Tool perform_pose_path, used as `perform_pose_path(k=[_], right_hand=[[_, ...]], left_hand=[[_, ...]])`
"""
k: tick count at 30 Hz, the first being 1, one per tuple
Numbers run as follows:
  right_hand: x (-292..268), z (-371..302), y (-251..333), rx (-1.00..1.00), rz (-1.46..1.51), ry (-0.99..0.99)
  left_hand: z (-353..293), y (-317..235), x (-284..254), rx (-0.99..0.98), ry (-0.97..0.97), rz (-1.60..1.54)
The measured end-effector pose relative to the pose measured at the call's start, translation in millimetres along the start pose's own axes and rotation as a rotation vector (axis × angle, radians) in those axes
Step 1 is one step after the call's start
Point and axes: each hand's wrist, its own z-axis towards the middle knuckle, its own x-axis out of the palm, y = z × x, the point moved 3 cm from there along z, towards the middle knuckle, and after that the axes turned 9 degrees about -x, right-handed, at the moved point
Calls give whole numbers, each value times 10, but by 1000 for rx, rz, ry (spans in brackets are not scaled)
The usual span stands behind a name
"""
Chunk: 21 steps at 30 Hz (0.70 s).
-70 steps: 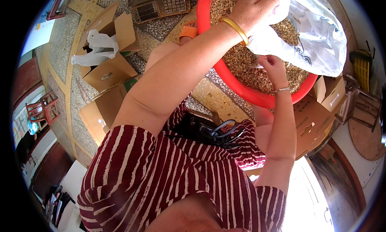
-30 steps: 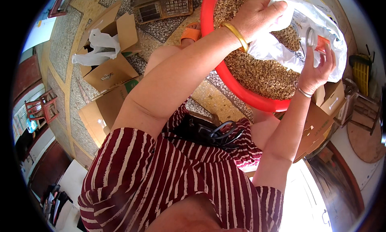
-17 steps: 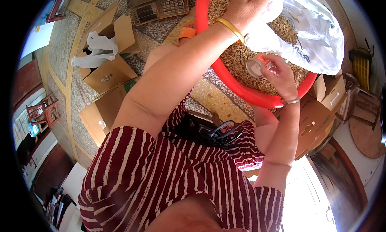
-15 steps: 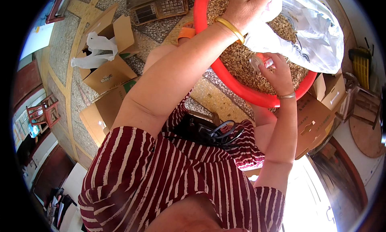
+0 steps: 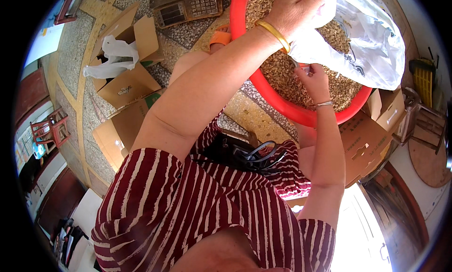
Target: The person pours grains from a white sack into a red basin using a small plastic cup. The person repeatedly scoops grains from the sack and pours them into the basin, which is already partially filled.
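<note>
Right hand (image 5: 316,80) shifted left, curled round mostly hidden clear cup (image 5: 295,62) over grains (image 5: 282,86); left hand (image 5: 297,10), arm outstretched, gripping bag (image 5: 369,46).

On the speckled floor (image 5: 87,36) stands an open cardboard box (image 5: 132,83), and a white plastic bag (image 5: 112,68) lies across its opening. Near the box is a device with keypad buttons (image 5: 186,9). A small reddish chair (image 5: 55,127) stands at the far left, a brown wooden stool (image 5: 426,124) at the right.

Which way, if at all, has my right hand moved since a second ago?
Yes: judged against the red tub, your right hand has moved left, from the white bag to the grains.
</note>
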Motion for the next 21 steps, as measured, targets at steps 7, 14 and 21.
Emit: perform_pose_path(k=[7, 14, 21], right_hand=[[-363, -103, 101, 362, 812, 169], [-838, -253, 471, 90, 1050, 247], [-1209, -164, 359, -84, 1058, -370]], left_hand=[[9, 24, -21, -13, 44, -67], [1, 11, 11, -22, -14, -19], [-22, 27, 15, -32, 88, -24]])
